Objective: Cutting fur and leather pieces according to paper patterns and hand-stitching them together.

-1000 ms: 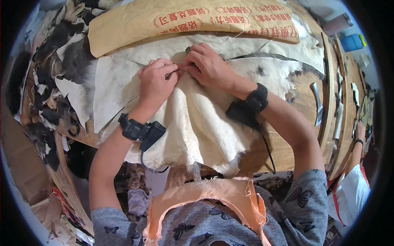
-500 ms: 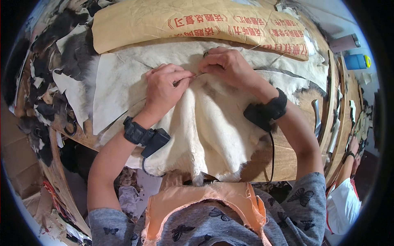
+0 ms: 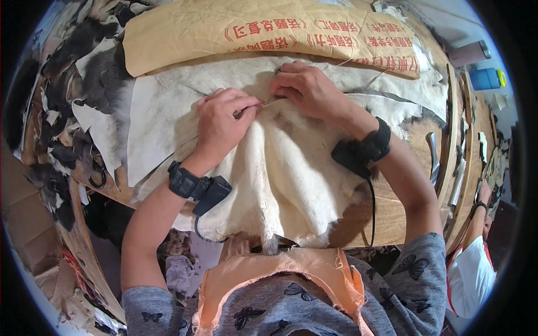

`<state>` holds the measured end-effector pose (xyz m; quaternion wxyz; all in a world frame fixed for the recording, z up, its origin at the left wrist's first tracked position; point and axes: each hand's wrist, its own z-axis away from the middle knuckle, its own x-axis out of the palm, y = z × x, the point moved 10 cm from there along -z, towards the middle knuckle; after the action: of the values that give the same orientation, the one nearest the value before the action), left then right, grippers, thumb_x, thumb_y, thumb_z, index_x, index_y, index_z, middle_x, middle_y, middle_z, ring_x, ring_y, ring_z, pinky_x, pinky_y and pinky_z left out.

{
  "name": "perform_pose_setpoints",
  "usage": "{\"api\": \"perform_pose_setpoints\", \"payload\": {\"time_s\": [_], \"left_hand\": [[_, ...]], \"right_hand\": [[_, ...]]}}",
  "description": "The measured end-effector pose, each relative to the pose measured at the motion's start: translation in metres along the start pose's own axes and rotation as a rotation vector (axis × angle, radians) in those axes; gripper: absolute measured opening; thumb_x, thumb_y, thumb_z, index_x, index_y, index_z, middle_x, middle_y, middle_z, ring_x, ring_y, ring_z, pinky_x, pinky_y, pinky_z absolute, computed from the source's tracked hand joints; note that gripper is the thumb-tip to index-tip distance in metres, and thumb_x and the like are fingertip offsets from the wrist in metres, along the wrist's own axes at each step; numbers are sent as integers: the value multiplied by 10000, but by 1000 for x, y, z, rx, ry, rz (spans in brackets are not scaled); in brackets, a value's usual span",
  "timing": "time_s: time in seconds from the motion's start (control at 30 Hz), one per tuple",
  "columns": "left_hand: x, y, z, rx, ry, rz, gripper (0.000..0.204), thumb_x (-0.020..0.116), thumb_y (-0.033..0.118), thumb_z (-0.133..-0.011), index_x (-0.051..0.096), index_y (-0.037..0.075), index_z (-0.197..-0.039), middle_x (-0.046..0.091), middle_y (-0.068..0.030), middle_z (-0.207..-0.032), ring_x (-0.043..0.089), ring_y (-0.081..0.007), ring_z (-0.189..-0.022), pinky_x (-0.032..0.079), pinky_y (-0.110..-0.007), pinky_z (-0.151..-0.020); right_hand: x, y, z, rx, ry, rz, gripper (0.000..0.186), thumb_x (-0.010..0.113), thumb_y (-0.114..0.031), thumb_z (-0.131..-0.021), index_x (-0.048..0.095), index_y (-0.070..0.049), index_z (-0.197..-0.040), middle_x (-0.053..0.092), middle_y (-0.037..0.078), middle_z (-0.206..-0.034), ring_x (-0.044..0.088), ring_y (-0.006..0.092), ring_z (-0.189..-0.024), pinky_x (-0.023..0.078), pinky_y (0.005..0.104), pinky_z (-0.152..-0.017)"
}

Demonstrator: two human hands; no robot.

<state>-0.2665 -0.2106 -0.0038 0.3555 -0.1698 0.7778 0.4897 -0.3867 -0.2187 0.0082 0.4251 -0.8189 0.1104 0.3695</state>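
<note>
A large cream-coloured fur hide (image 3: 291,162) lies over the table's near edge, falling in deep folds toward me. My left hand (image 3: 225,120) pinches the hide's upper edge between thumb and fingers. Just right of it, my right hand (image 3: 311,92) is closed at the same edge, and a short raised strip of the edge runs between the two hands. Anything small inside the right fingers is hidden. Beneath and beyond spreads another pale hide (image 3: 162,123) with grey fur along its left side. Both wrists carry black strapped devices.
A brown paper sheet (image 3: 179,42) with red print lies across the back. Dark and white fur scraps (image 3: 95,67) heap at the left. On the right are a curved metal tool (image 3: 432,157), a blue container (image 3: 485,79), a pinkish cylinder (image 3: 471,54) and another person's arm (image 3: 477,221).
Both hands stay almost in place, still closed at the hide's edge. My right hand has shifted very slightly. The other person's hand at the right has moved a little.
</note>
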Motion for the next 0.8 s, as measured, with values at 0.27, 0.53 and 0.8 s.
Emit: {"api": "perform_pose_setpoints", "payload": {"time_s": [0.27, 0.53, 0.8], "left_hand": [[-2, 12, 0, 100, 8, -88, 123, 646, 58, -691, 691, 70, -804, 654, -56, -818, 613, -213, -756, 473, -328, -691], [0, 3, 3, 59, 14, -74, 114, 630, 97, -703, 690, 121, -798, 641, 8, -823, 583, -181, -801, 402, -338, -743], [2, -1, 2, 25, 5, -103, 81, 637, 127, -709, 681, 145, -775, 625, 32, -813, 569, -182, -809, 368, -361, -764]], "right_hand": [[13, -22, -10, -110, -120, 342, 297, 617, -182, -718, 520, -6, -936, 533, 125, -775, 537, 312, -764, 444, 387, -703], [28, -18, -12, -76, -200, 363, 461, 620, -219, -651, 435, 5, -1009, 524, 141, -801, 525, 324, -776, 438, 386, -703], [35, -37, -9, -225, -201, 297, 272, 549, -188, -687, 440, -21, -873, 541, 92, -695, 557, 280, -703, 452, 375, -621]]}}
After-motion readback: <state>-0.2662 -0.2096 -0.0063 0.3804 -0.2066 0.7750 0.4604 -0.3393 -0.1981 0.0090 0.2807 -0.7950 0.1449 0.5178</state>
